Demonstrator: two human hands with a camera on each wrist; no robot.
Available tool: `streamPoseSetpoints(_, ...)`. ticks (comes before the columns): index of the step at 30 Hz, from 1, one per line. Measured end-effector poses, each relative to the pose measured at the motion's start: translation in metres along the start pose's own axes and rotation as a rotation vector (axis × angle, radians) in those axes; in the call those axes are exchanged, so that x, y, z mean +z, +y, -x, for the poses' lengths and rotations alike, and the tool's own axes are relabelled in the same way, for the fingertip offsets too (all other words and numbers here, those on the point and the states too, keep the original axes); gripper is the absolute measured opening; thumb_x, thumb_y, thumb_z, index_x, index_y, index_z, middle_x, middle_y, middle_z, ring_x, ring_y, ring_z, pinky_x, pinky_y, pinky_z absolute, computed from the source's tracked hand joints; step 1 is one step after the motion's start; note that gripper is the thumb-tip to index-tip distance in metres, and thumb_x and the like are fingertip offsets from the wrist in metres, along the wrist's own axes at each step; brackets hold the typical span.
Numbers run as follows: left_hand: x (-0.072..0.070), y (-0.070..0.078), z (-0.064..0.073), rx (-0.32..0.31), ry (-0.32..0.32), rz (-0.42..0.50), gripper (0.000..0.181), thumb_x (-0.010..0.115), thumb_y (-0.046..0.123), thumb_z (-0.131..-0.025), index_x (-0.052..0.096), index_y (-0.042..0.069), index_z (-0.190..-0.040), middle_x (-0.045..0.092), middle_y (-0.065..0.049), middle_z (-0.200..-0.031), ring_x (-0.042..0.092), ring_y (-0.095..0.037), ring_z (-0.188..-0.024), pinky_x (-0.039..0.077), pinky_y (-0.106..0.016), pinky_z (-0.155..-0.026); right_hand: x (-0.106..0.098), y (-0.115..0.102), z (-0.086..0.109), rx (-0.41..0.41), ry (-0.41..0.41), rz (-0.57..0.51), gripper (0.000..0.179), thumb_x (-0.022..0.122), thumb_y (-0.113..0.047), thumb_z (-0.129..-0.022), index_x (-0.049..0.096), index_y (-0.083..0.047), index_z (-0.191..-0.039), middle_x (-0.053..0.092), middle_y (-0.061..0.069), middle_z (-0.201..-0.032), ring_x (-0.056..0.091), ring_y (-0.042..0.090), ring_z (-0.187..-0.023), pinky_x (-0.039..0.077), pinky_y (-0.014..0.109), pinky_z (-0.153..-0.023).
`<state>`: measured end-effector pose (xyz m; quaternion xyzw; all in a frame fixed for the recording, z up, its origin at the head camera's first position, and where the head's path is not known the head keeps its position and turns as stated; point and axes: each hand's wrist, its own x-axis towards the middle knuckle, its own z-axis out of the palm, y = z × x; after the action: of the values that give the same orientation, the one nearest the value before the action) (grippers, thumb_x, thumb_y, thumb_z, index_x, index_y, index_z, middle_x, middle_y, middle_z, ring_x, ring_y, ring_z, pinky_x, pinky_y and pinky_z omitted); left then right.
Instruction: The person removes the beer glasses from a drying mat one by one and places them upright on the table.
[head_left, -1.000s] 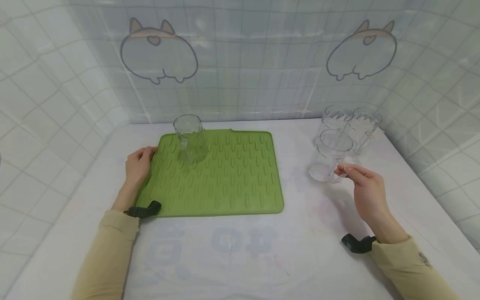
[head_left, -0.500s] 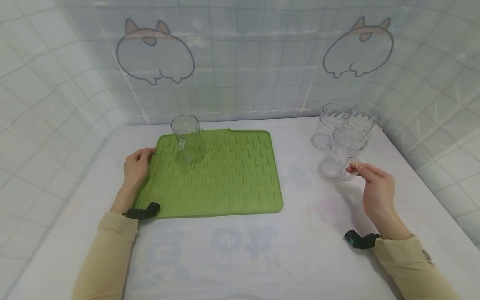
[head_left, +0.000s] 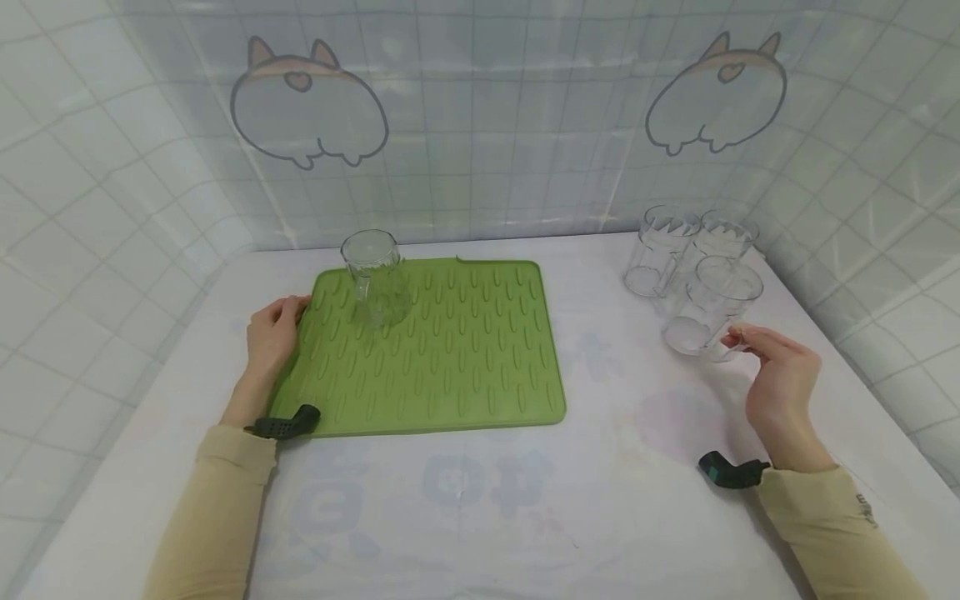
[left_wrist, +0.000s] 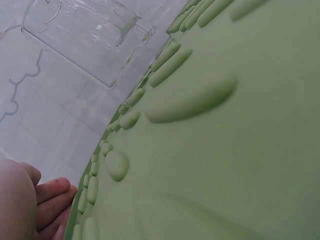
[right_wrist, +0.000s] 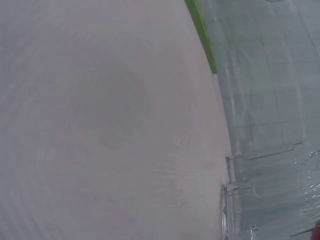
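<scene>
In the head view my right hand pinches the handle of a clear glass mug with thumb and fingers. The mug is upright at the right of the table, just in front of two similar mugs; whether its base touches the cloth I cannot tell. My left hand rests at the left edge of a green ridged mat, its relaxed fingertips against the rim in the left wrist view. Another glass mug stands upright on the mat's back left part.
Two clear glass mugs stand close together at the back right. A white printed cloth covers the table. Tile-patterned sheeting rises behind and on both sides.
My right hand has moved right with the mug, which now stands further right, in front of the two back mugs. My left hand and the mat have stayed in place.
</scene>
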<state>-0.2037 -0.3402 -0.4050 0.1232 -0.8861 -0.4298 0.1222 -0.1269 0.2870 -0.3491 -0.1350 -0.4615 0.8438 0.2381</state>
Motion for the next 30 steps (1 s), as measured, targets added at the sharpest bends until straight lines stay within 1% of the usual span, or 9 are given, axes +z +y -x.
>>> streamPoseSetpoints(4, 0.000, 0.001, 0.000, -0.003, 0.002, -0.006, 0.059, 0.027, 0.053, -0.098, 0.060, 0.012, -0.126, 0.057, -0.009, -0.130, 0.048, -0.028, -0.123, 0.037, -0.042, -0.105, -0.002, -0.001, -0.004, -0.023, 0.041, -0.030, 0.009, 0.060, 0.013, -0.082, 0.067, 0.018, -0.084, 0.069, 0.016, -0.067, 0.063, 0.025, -0.050, 0.054, 0.026, -0.064)
streamPoseSetpoints(10, 0.000, 0.000, -0.001, -0.008, 0.002, -0.013, 0.060, 0.027, 0.053, -0.098, 0.060, 0.012, -0.126, 0.058, -0.009, -0.130, 0.048, -0.028, -0.123, 0.037, -0.042, -0.105, -0.006, -0.005, -0.009, -0.030, 0.093, -0.058, 0.009, 0.060, 0.014, -0.079, 0.069, 0.017, -0.079, 0.068, 0.016, -0.063, 0.061, 0.025, -0.047, 0.053, 0.027, -0.060)
streamPoseSetpoints(12, 0.000, 0.000, -0.001, -0.008, 0.003, -0.015, 0.060, 0.027, 0.053, -0.098, 0.060, 0.013, -0.126, 0.058, -0.009, -0.130, 0.048, -0.028, -0.123, 0.037, -0.042, -0.105, -0.007, -0.007, -0.010, -0.025, 0.107, -0.064, 0.011, 0.059, 0.014, -0.080, 0.069, 0.016, -0.078, 0.068, 0.016, -0.063, 0.061, 0.025, -0.046, 0.053, 0.027, -0.063)
streamPoseSetpoints(15, 0.000, 0.000, -0.001, -0.008, 0.002, -0.016, 0.059, 0.027, 0.053, -0.098, 0.060, 0.012, -0.126, 0.057, -0.009, -0.130, 0.048, -0.028, -0.124, 0.037, -0.042, -0.105, -0.010, -0.008, -0.012, -0.008, 0.126, -0.072, 0.013, 0.057, 0.014, -0.081, 0.070, 0.015, -0.076, 0.067, 0.015, -0.062, 0.060, 0.025, -0.045, 0.051, 0.025, -0.077)
streamPoseSetpoints(16, 0.000, 0.000, -0.001, -0.007, 0.001, -0.016, 0.059, 0.027, 0.052, -0.098, 0.059, 0.012, -0.127, 0.057, -0.009, -0.131, 0.047, -0.028, -0.124, 0.036, -0.043, -0.105, -0.010, -0.009, -0.013, -0.002, 0.130, -0.066, 0.014, 0.057, 0.013, -0.081, 0.070, 0.014, -0.076, 0.067, 0.015, -0.061, 0.060, 0.025, -0.045, 0.046, 0.021, -0.085)
streamPoseSetpoints(18, 0.000, 0.000, -0.001, -0.007, -0.002, -0.015, 0.059, 0.027, 0.052, -0.098, 0.059, 0.012, -0.127, 0.056, -0.009, -0.131, 0.047, -0.029, -0.125, 0.036, -0.043, -0.105, -0.012, -0.010, -0.014, 0.012, 0.140, -0.050, 0.016, 0.056, 0.011, -0.081, 0.070, 0.013, -0.075, 0.066, 0.013, -0.059, 0.059, 0.025, -0.044, 0.029, 0.017, -0.102)
streamPoseSetpoints(21, 0.000, 0.000, -0.001, -0.007, -0.006, -0.016, 0.059, 0.026, 0.053, -0.098, 0.059, 0.012, -0.127, 0.056, -0.009, -0.132, 0.046, -0.029, -0.125, 0.036, -0.043, -0.105, -0.014, -0.011, -0.016, 0.020, 0.162, -0.033, 0.017, 0.056, 0.010, -0.081, 0.070, 0.013, -0.073, 0.066, 0.012, -0.057, 0.058, 0.024, -0.044, 0.006, 0.016, -0.106)
streamPoseSetpoints(24, 0.000, 0.001, -0.001, -0.007, 0.001, -0.020, 0.060, 0.027, 0.053, -0.098, 0.059, 0.012, -0.127, 0.057, -0.010, -0.131, 0.047, -0.028, -0.124, 0.037, -0.043, -0.105, -0.016, -0.013, -0.018, 0.031, 0.189, -0.047, 0.017, 0.056, 0.009, -0.080, 0.070, 0.013, -0.072, 0.065, 0.013, -0.056, 0.056, 0.024, -0.043, 0.007, 0.015, -0.105)
streamPoseSetpoints(30, 0.001, 0.001, -0.002, -0.008, 0.009, -0.027, 0.058, 0.027, 0.052, -0.098, 0.060, 0.012, -0.126, 0.058, -0.011, -0.129, 0.050, -0.028, -0.122, 0.038, -0.042, -0.104, -0.019, -0.016, -0.022, 0.044, 0.239, -0.123, 0.011, 0.060, 0.011, -0.074, 0.068, 0.015, -0.067, 0.063, 0.015, -0.053, 0.053, 0.027, -0.040, 0.033, 0.016, -0.093)
